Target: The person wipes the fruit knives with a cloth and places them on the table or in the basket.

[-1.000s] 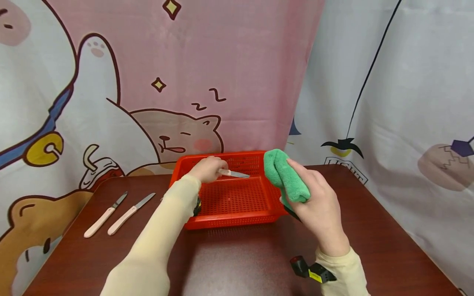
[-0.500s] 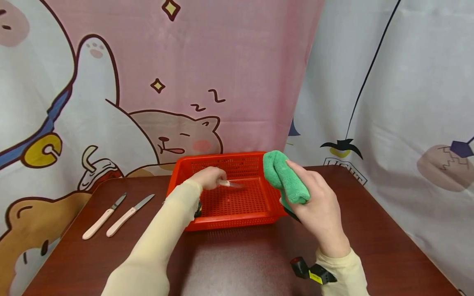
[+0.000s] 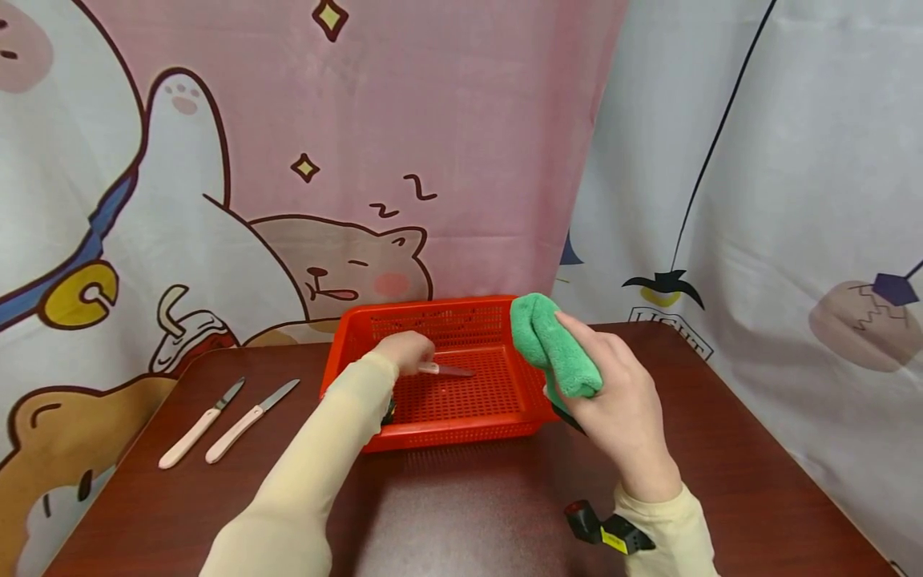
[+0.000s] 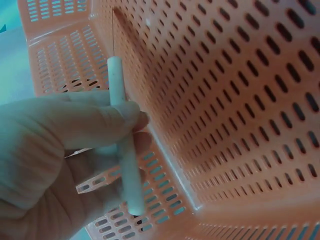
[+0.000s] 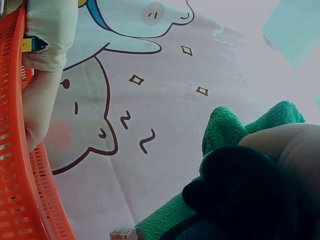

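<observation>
My left hand (image 3: pixel 406 353) is down inside the red plastic basket (image 3: pixel 461 435), pinching a knife (image 3: pixel 431 368) by its pale handle. Its blade points right, low over the perforated floor. In the left wrist view the thumb and fingers close round the knife handle (image 4: pixel 131 170), and the thin blade edge reaches toward the basket's mesh. My right hand (image 3: pixel 620 393) holds a folded green cloth (image 3: pixel 558 344) above the basket's right end. The right wrist view shows the fluffy cloth (image 5: pixel 220 131) bunched in the fingers, partly in dark shadow.
Two more knives with pale handles, a left one (image 3: pixel 191 437) and a right one (image 3: pixel 238 433), lie on the brown table (image 3: pixel 461 513) left of the basket. A curtain with cartoon animals (image 3: pixel 461 160) hangs right behind the table.
My left hand has lowered the knife deeper into the basket, bringing its blade close to the floor. The right hand keeps its hold on the cloth, nearly still.
</observation>
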The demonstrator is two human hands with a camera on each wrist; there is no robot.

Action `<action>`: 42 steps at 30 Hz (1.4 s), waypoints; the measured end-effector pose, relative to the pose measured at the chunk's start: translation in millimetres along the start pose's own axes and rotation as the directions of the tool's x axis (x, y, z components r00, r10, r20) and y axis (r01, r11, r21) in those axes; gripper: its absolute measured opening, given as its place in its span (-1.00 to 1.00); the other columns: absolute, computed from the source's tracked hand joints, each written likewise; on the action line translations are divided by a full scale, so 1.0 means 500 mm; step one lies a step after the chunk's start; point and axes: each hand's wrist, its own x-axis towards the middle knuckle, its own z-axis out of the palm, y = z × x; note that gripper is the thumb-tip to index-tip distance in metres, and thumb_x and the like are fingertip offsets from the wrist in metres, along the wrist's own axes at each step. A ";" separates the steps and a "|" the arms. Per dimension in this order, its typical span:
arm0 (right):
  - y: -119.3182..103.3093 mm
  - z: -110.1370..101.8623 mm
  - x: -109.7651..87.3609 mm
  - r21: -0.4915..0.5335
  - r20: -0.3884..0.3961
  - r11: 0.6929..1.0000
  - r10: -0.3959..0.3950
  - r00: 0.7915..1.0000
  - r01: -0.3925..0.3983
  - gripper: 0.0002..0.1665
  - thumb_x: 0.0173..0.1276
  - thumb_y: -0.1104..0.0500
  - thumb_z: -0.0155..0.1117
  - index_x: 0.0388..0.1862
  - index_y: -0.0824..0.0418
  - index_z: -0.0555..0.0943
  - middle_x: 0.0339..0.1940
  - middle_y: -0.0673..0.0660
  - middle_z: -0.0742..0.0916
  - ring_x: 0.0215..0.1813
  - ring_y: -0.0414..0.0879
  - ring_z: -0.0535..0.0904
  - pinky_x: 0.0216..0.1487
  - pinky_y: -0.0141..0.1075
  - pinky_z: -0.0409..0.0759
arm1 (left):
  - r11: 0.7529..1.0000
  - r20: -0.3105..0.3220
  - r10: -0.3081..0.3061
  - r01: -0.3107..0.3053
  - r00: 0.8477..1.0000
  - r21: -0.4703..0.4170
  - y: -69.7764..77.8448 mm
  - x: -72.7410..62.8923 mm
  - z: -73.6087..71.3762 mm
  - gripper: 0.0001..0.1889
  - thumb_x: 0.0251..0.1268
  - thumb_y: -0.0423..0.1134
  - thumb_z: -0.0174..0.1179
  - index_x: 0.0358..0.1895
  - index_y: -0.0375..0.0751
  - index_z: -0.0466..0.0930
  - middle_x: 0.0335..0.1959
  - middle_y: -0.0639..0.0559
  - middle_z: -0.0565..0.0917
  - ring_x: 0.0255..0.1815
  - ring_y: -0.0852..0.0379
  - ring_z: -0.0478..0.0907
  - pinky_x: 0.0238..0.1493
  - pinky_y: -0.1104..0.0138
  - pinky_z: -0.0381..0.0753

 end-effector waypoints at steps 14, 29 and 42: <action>0.000 0.000 -0.002 -0.008 0.007 1.000 -0.009 1.000 0.009 -0.05 -0.13 0.39 0.56 0.34 -0.04 0.54 -0.03 0.15 0.65 -0.01 0.02 0.56 -0.16 -0.01 0.54 | 0.999 0.060 -0.029 0.028 0.998 0.016 0.005 -0.010 0.003 -0.67 0.29 -0.40 0.30 -0.57 -0.07 0.40 -0.62 0.10 0.28 -0.54 0.16 0.13 -0.47 0.30 0.19; -0.001 -0.002 0.000 -0.007 0.001 1.000 -0.016 1.000 0.016 -0.05 -0.11 0.37 0.56 0.35 -0.05 0.53 -0.03 0.16 0.64 -0.01 0.01 0.56 -0.16 -0.01 0.54 | 0.995 0.088 -0.076 0.070 0.993 0.072 0.003 -0.018 0.008 -0.57 0.33 -0.19 0.32 -0.68 -0.08 0.36 -0.70 0.09 0.25 -0.58 0.16 0.13 -0.47 0.30 0.23; -0.001 -0.004 -0.003 -0.013 0.003 1.000 -0.004 1.000 0.005 -0.04 -0.13 0.39 0.57 0.34 -0.05 0.54 -0.03 0.16 0.64 -0.04 0.02 0.57 -0.17 -0.02 0.53 | 0.990 0.107 -0.122 0.113 0.987 0.087 0.007 -0.021 0.007 -0.65 0.36 -0.26 0.28 -0.57 -0.06 0.35 -0.62 0.07 0.24 -0.55 0.15 0.14 -0.40 0.27 0.26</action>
